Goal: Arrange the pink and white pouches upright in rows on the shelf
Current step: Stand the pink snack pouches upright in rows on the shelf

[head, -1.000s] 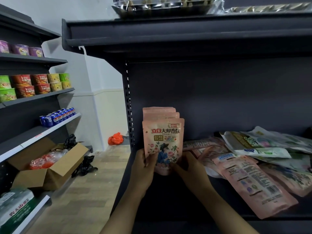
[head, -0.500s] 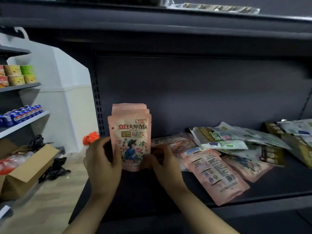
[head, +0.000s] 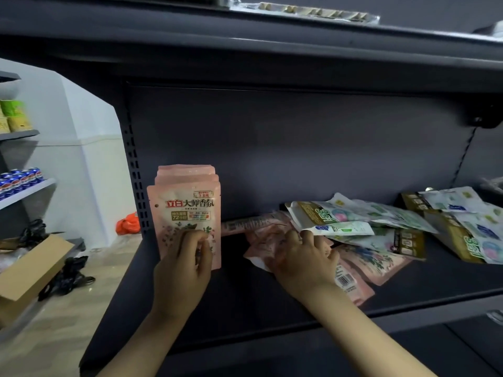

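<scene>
Three pink pouches (head: 185, 210) stand upright in a row, one behind another, at the left end of the dark shelf (head: 272, 303). My left hand (head: 185, 265) rests against the front pouch's lower part, fingers bent on its face. My right hand (head: 302, 257) has reached right and grips a crumpled pink pouch (head: 264, 238) at the edge of a loose pile. More pink pouches (head: 373, 262) lie flat under and beside that hand. White and green pouches (head: 353, 221) lie flat on top of the pile.
Gold and white pouches (head: 462, 229) lie at the shelf's right end. An upper shelf (head: 245, 36) hangs close overhead. To the left are other shelves with cans (head: 19, 180), a cardboard box (head: 30, 270) and an orange bag (head: 126, 223) on the floor.
My right hand left the upright front pouch and moved right onto a crumpled pink pouch in the pile. My left hand slid onto the front pouch's face. The view shifted right.
</scene>
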`<action>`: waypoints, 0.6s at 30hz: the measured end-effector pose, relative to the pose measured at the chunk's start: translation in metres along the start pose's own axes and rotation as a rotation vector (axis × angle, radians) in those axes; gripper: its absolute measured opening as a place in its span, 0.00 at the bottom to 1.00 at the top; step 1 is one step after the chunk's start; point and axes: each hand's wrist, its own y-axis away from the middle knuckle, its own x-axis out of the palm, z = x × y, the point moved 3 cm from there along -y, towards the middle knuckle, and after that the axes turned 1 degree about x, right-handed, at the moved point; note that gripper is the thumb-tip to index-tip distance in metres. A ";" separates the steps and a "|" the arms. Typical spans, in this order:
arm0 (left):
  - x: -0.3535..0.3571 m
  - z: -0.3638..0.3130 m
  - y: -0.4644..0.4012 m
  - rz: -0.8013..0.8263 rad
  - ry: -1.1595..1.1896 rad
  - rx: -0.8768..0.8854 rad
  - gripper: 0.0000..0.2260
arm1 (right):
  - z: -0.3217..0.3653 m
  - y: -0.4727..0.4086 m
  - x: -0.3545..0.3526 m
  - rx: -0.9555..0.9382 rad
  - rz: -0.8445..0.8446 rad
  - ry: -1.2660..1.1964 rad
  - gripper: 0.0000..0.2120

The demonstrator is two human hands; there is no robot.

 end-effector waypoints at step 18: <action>-0.012 -0.038 -0.013 0.178 -0.038 0.042 0.05 | -0.012 0.011 -0.006 -0.034 0.261 -0.072 0.29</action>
